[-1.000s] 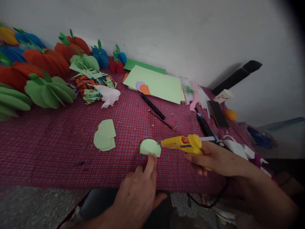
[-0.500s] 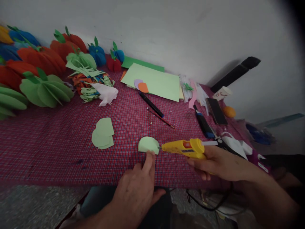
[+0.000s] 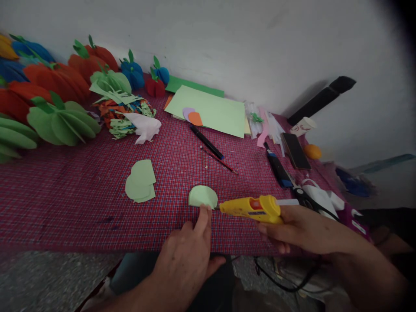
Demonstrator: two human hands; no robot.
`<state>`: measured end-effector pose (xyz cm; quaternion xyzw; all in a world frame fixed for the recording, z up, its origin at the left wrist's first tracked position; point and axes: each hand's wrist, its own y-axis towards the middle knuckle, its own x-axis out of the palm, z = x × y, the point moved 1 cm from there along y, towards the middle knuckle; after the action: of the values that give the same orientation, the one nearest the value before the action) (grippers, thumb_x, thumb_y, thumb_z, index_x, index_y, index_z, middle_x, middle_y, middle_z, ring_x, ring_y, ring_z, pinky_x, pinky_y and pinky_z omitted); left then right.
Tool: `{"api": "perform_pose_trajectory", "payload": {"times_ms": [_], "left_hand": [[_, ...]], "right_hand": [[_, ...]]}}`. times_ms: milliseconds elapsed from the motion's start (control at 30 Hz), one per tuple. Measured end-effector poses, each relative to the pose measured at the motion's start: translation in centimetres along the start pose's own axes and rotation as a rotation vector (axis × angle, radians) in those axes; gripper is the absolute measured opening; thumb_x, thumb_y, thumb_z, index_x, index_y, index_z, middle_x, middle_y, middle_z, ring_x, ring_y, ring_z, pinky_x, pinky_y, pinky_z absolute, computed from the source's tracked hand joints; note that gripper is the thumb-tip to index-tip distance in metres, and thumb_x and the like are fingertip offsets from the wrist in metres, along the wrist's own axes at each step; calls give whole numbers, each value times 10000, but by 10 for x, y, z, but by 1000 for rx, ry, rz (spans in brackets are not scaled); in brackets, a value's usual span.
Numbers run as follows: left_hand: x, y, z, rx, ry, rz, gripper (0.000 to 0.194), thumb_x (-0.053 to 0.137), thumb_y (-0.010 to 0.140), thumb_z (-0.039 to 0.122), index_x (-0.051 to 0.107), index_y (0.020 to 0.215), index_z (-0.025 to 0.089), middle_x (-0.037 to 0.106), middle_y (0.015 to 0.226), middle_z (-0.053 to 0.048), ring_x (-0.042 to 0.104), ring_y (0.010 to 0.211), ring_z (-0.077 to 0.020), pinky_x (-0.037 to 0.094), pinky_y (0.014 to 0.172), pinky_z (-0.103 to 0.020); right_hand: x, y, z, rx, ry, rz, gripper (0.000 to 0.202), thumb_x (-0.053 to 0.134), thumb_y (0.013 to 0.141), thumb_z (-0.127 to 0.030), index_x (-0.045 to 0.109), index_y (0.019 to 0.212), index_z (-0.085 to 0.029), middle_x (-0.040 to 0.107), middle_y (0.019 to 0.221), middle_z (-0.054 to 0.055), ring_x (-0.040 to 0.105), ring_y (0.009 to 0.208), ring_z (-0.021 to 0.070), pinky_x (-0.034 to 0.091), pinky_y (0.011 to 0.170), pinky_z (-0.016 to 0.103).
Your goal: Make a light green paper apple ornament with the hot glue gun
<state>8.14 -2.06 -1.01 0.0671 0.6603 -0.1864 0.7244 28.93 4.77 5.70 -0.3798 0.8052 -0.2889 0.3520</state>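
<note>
A pale green half-round paper piece point(image 3: 202, 196) lies on the checked cloth. My left hand point(image 3: 186, 255) presses its lower edge down with stretched fingertips, the thumb held apart, gripping nothing. My right hand point(image 3: 300, 225) is wrapped around a yellow hot glue gun point(image 3: 250, 209), with a whitish glue stick poking out of its back. The gun's nozzle points left and meets the lower right corner of the paper, close to my left fingertips. To the left, several more pale green paper pieces point(image 3: 141, 181) lie overlapping.
Folded paper pumpkins point(image 3: 63, 123) crowd the left, beside a pile of paper scraps point(image 3: 125, 115). Pale green sheets point(image 3: 214, 110) lie at the back. A black pen point(image 3: 206, 141), a pencil point(image 3: 224, 164), a cutter point(image 3: 277, 167), scissors point(image 3: 302, 195), a phone point(image 3: 295, 149) and a paper cup point(image 3: 303, 125) are about.
The glue gun's nozzle has moved slightly down, from the paper's right side to its lower right corner. My right hand went down with it. My left hand has stayed in place.
</note>
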Motion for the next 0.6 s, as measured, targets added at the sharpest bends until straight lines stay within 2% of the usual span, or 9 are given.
{"api": "perform_pose_trajectory", "payload": {"times_ms": [267,600], "left_hand": [[4,0,-2,10,3,22,709,593,715,541,480,1288,138,424,1389,-84,617,702,-190,554,493,-320],[5,-1,-2,1,-12,23,740,594,713,543,447,1315,138,439,1373,-112,617,691,-187,557,516,-324]], "right_hand": [[-2,2,2,-29,3,12,279,498,849,-428,497,747,-169,527,536,-33,486,468,75,402,466,188],[-9,10,1,-94,2,39,276,466,864,-419,503,764,-163,519,529,-33,468,459,76,392,456,197]]}}
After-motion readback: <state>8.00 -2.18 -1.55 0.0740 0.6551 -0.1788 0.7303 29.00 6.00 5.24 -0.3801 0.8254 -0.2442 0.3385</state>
